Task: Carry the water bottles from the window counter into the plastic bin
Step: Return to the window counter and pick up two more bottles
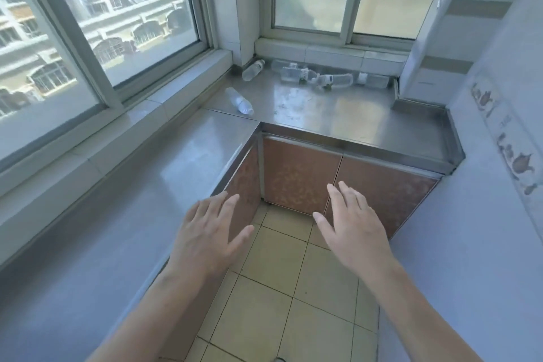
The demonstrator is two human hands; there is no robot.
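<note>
Neither grip holds anything: the left hand (210,233) and right hand (351,226) hover palm-down with fingers spread over the tiled floor (282,297), probably reaching ahead. Well beyond them, clear, thin-walled plastic water bottles lie on their sides on the shiny steel counter (338,114): one bottle (239,101) alone near the corner, another bottle (253,70) beside the pillar, and a cluster of bottles (320,76) under the window. No bin shows.

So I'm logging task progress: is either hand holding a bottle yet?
No: the left hand and right hand hover open and empty, and the bottles lie on the counter.
</note>
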